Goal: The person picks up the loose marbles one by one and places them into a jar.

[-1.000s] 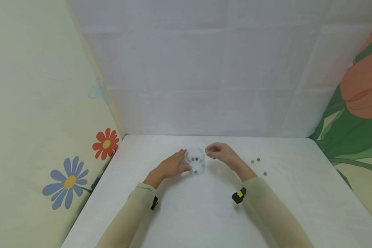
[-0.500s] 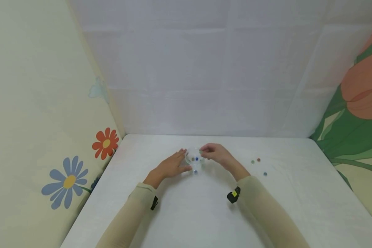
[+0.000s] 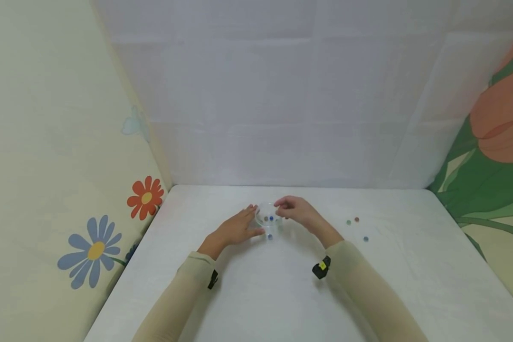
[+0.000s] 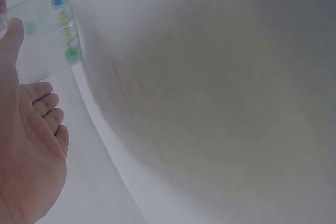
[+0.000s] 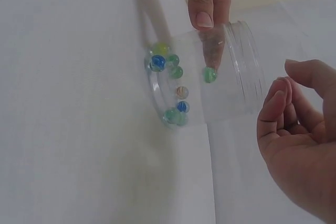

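Note:
A clear jar (image 5: 226, 103) stands upright on the white table, its mouth uncovered. Several glass marbles lie at its bottom, among them a blue marble (image 5: 157, 63). Higher up inside, apart from the others, is a green marble (image 5: 209, 74). My left hand (image 3: 234, 228) holds the jar from the left, thumb in front and fingers behind. Over the right side of the rim is my right hand (image 3: 298, 211). In the right wrist view its thumb and forefinger stand apart with nothing between them, while the other fingers curl loosely.
To the right on the table (image 3: 256, 294) lie a loose green marble (image 3: 348, 222), a reddish marble (image 3: 356, 219) and a blue marble (image 3: 365, 239). A white cloth wall (image 3: 282, 95) rises behind the table; flowered sheets (image 3: 96, 251) hang at both sides.
My right hand has moved left to the jar's mouth and let go of the green marble it pinched. My left hand has stayed on the jar.

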Demonstrator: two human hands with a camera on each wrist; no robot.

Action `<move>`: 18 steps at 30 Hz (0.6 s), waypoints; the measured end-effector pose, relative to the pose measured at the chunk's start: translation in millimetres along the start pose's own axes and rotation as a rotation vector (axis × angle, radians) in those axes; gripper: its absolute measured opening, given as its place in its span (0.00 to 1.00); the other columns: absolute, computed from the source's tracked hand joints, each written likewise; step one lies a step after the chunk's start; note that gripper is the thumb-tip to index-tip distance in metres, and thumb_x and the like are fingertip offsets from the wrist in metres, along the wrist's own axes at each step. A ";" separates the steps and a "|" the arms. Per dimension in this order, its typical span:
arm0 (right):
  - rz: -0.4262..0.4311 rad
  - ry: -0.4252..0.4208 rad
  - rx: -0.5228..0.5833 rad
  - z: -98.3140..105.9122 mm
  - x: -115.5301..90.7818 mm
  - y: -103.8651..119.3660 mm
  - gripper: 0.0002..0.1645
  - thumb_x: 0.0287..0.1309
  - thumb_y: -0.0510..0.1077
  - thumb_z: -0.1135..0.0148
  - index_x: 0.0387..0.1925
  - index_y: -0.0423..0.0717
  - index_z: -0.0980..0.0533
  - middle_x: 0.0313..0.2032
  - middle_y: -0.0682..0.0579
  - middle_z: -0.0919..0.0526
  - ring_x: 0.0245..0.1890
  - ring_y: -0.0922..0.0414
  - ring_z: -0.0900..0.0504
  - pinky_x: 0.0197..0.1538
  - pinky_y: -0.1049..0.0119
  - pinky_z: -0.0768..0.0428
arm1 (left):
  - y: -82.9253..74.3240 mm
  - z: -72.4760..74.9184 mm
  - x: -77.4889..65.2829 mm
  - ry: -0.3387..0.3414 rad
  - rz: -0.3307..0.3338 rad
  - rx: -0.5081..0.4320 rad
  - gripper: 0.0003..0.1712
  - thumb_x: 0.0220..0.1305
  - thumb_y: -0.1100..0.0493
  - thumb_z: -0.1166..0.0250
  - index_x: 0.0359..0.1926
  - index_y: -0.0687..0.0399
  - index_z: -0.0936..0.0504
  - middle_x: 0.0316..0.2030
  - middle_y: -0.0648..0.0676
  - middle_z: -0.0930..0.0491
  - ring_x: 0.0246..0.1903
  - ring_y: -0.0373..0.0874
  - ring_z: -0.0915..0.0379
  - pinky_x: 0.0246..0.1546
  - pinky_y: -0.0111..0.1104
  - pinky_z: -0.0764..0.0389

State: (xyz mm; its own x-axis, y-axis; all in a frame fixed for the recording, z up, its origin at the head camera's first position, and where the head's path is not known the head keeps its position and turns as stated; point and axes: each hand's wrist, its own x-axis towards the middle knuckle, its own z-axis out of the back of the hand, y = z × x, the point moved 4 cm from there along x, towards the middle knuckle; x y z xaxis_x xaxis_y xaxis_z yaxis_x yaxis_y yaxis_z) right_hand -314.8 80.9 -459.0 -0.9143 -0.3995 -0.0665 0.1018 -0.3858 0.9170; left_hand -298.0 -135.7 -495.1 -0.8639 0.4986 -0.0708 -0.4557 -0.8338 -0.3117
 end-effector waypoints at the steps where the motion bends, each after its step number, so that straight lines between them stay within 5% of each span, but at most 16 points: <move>1: 0.002 0.003 0.000 0.1 -0.3 0.0 0.21 0.67 0.43 0.35 0.59 0.39 0.23 0.43 0.48 0.16 0.49 0.43 0.19 0.59 0.42 0.23 | 0.0 0.3 0.0 0.001 0.001 -0.003 0.53 0.71 0.29 0.48 0.80 0.60 0.51 0.79 0.60 0.52 0.79 0.53 0.60 0.78 0.46 0.51; 18: -0.033 0.007 -0.087 21.9 -17.1 -5.9 0.25 0.68 0.51 0.35 0.64 0.52 0.25 0.44 0.49 0.17 0.51 0.42 0.20 0.59 0.42 0.23 | 0.7 -0.8 0.1 0.002 0.016 -0.017 0.53 0.71 0.28 0.48 0.80 0.58 0.51 0.80 0.59 0.53 0.79 0.54 0.60 0.78 0.47 0.51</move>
State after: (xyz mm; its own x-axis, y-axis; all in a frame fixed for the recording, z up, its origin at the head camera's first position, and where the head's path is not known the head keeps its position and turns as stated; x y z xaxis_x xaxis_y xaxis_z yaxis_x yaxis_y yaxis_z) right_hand -308.4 108.2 -454.6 -0.9149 -0.3911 -0.0995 0.1055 -0.4699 0.8764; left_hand -298.2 -136.0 -496.1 -0.8708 0.4856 -0.0775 -0.4380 -0.8376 -0.3265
